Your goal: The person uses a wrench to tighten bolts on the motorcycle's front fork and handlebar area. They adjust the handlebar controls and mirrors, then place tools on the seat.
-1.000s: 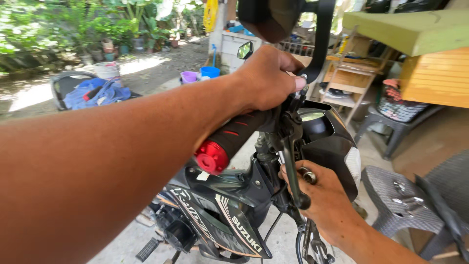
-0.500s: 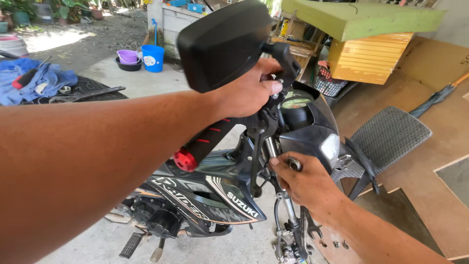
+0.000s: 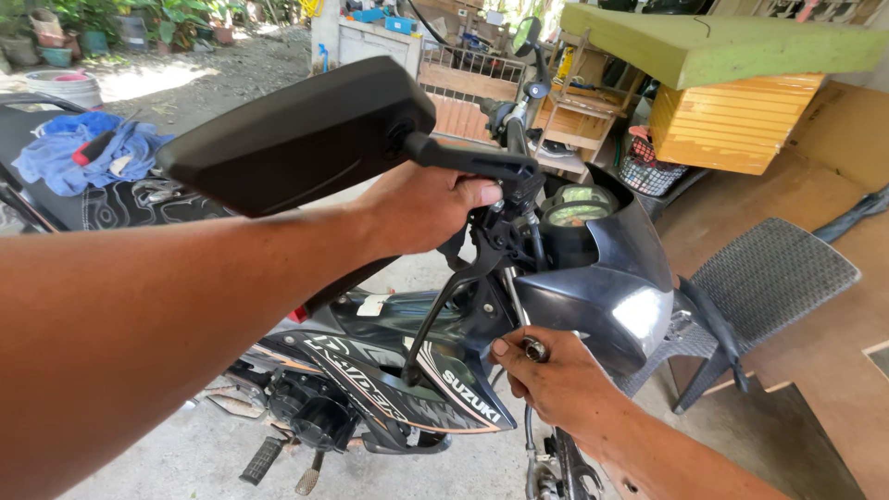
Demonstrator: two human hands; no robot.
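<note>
A black motorcycle (image 3: pixel 389 361) stands in front of me, seen from its left side. My left hand (image 3: pixel 426 208) is wrapped around the left handlebar, right at the base of the black mirror stem. The wide black mirror (image 3: pixel 296 139) sticks out above my forearm. The brake lever (image 3: pixel 454 296) hangs below that hand. My right hand (image 3: pixel 556 380) is lower, under the dark headlight cowl (image 3: pixel 602 287), and pinches a small silvery metal socket (image 3: pixel 534 349) between thumb and fingers.
A grey woven chair (image 3: pixel 769 268) stands close on the right of the front wheel. A blue cloth (image 3: pixel 83 153) with a red-handled tool lies on a second seat at far left. Wooden shelves and a yellow crate (image 3: pixel 732 125) fill the back right.
The view has swung so the mirror now fills the upper left and the red bar end is hidden behind my arm. My right hand sits slightly lower under the cowl, with the socket showing.
</note>
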